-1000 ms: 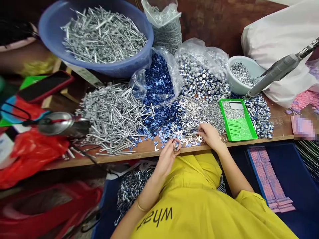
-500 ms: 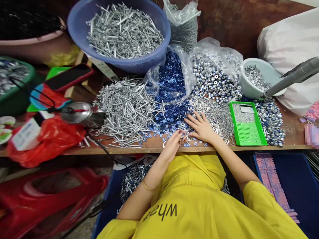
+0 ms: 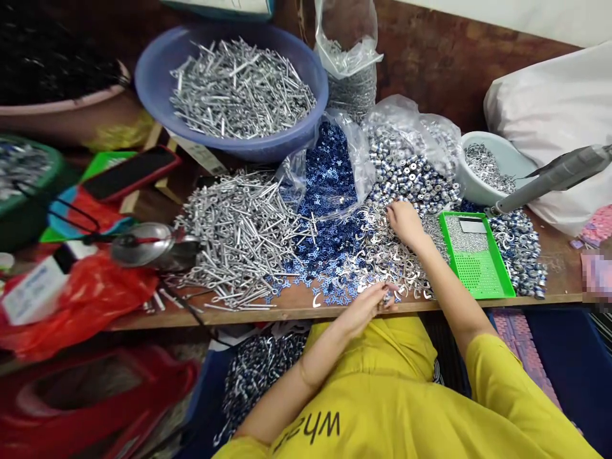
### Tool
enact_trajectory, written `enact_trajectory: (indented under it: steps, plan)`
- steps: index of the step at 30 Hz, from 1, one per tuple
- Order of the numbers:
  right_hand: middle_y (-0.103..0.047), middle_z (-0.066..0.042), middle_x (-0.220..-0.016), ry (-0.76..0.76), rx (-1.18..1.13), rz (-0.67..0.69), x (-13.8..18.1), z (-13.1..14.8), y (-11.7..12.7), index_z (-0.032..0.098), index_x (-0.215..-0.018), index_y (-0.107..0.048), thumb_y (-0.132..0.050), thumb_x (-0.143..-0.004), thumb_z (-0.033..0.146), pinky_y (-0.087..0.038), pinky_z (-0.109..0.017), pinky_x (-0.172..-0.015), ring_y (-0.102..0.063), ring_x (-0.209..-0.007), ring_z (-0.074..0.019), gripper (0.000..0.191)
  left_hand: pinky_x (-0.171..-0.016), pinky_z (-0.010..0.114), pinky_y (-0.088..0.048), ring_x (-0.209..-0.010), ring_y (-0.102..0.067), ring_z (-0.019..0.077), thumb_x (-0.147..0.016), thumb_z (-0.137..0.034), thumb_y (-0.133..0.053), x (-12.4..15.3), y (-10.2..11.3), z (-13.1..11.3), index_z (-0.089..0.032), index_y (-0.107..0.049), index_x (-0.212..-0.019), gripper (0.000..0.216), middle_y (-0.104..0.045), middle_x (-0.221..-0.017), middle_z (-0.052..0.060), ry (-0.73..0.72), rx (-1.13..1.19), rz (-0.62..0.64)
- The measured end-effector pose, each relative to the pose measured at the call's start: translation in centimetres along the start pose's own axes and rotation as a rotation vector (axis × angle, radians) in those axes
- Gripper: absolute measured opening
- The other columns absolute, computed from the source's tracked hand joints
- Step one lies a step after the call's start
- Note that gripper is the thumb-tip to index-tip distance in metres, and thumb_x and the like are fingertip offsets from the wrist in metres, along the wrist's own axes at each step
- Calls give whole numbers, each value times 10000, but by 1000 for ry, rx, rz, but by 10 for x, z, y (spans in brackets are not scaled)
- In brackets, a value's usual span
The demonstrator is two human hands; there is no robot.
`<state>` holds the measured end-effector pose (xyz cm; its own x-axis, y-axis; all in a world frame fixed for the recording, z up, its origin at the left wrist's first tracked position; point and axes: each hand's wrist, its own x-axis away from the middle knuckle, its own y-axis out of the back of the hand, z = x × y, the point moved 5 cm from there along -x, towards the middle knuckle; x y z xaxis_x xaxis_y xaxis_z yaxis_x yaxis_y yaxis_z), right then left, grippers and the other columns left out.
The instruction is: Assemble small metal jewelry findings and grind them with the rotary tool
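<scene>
My left hand [image 3: 366, 307] is at the table's front edge, its fingers pinched around a small silvery part that they mostly hide. Further back, my right hand [image 3: 405, 224] reaches down with curled fingers where the curved silver clips [image 3: 382, 252] meet the blue-and-silver cylinders [image 3: 411, 169]. Whatever its fingertips hold is too small to make out. Left of my hands spreads a pile of blue three-armed pieces [image 3: 329, 172], spilling from a clear plastic bag. A heap of silver pins [image 3: 234, 236] lies further left.
A blue basin [image 3: 148, 76] of silver pins stands at the back. On the right are a green tray [image 3: 502, 271] of tiny parts, a pale bowl [image 3: 519, 162] and a grey electric screwdriver [image 3: 545, 178]. Red plastic bags [image 3: 95, 287] lie on the left.
My right hand has gone from lying spread on the pile to reaching further back with fingers curled. My left hand has shifted right along the edge. The camera view has tilted up slightly.
</scene>
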<state>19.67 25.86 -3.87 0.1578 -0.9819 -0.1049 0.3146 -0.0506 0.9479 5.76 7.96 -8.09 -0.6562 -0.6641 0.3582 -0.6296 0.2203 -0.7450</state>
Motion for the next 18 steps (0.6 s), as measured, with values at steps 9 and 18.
enact_trajectory:
  steps: [9,18]
  plan:
    - [-653,-68,-894,148,-161,172,-20,1,-15,175,-976,-631,-390,-1006,452,-422,-294,-770,-562,-830,-189,368,-827,346,-530,-551,-424,84,-952,-283,-551,-50,6,-6,-100,-645,-1139,278,-457,-674,-29,122,379,-10]
    - [-679,-81,-1064,351,-316,227,62,25,25,203,-1094,-663,-402,-1015,336,-456,-368,-946,-582,-1044,-208,304,-796,316,-528,-586,-441,85,-934,-291,-584,-49,5,-13,-107,-685,-990,217,-463,-671,-16,58,299,-13]
